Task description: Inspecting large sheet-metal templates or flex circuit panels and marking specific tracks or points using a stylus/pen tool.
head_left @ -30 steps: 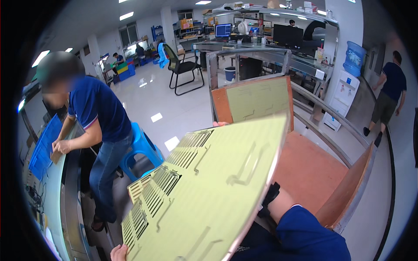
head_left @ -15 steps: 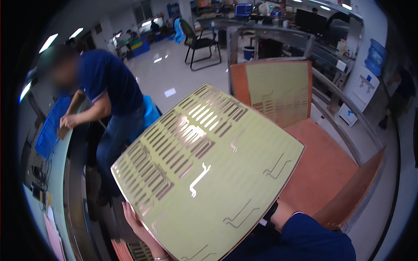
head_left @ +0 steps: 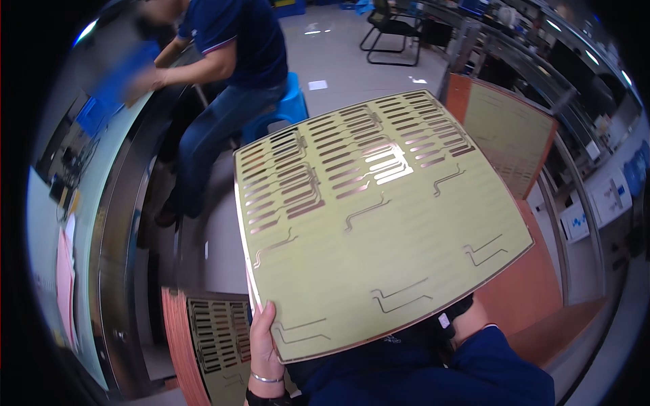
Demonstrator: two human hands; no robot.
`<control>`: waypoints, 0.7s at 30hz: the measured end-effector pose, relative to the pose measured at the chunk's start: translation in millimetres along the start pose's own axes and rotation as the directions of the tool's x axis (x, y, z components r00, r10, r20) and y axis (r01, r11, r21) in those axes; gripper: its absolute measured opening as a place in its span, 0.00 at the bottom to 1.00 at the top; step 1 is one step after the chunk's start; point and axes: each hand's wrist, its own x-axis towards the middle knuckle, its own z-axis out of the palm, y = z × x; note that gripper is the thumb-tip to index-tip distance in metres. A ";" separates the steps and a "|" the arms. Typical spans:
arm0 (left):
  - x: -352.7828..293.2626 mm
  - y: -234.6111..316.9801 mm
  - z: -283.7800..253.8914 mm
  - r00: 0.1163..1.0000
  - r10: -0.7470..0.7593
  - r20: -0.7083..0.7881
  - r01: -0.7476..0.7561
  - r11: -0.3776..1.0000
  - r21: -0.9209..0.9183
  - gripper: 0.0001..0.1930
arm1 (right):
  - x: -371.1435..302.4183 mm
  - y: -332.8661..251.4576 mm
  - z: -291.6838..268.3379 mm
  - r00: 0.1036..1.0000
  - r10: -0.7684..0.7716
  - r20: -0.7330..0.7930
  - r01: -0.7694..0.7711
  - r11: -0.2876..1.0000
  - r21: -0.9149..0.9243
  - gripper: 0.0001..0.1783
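Note:
A large pale-green circuit board panel (head_left: 406, 264) with copper traces is tilted in front of me, its patterned side up. At its near left corner, my left hand (head_left: 263, 335) grips the edge, thumb over the top face and the other fingers behind it. My right wrist (head_left: 468, 321) reaches to the panel's lower right edge; the right hand's fingers are hidden beneath the board. Below and left of the panel stands a stack of similar circuit boards (head_left: 183, 345) with reddish-brown edges, partly covered by my left hand and arm.
To the right is a metal-framed rack with reddish-brown boards (head_left: 518, 250) and another green panel (head_left: 511, 132) leaning at its back. A long bench (head_left: 115, 223) runs along the left. A co-worker (head_left: 233, 54) sits there on a blue stool (head_left: 292, 101). Farther off is a black chair (head_left: 393, 34).
My view has turned left and down. The panel has rotated and levelled somewhat, still held. More of the board stack shows at lower left, and my left thumb is now visible.

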 end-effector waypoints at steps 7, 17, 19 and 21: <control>5.8 -31.1 9.9 0.976 0.216 0.041 -0.214 0.976 -0.044 0.31 | 22.6 -37.9 -38.8 0.995 0.093 -0.023 -0.093 0.995 0.018 0.30; 11.5 -38.4 8.5 0.959 0.280 0.044 -0.281 0.959 0.029 0.33 | 31.5 -50.7 -54.8 0.960 0.212 0.184 -0.225 0.973 0.054 0.23; 12.3 -41.4 11.7 0.951 0.307 0.047 -0.309 0.949 0.066 0.33 | 32.7 -47.2 -56.0 0.980 0.196 -0.027 -0.197 0.980 -0.034 0.22; 10.6 -42.0 11.7 0.937 0.350 0.007 -0.350 0.934 0.068 0.31 | 28.0 -46.1 -51.9 0.976 0.215 -0.019 -0.216 0.976 -0.028 0.21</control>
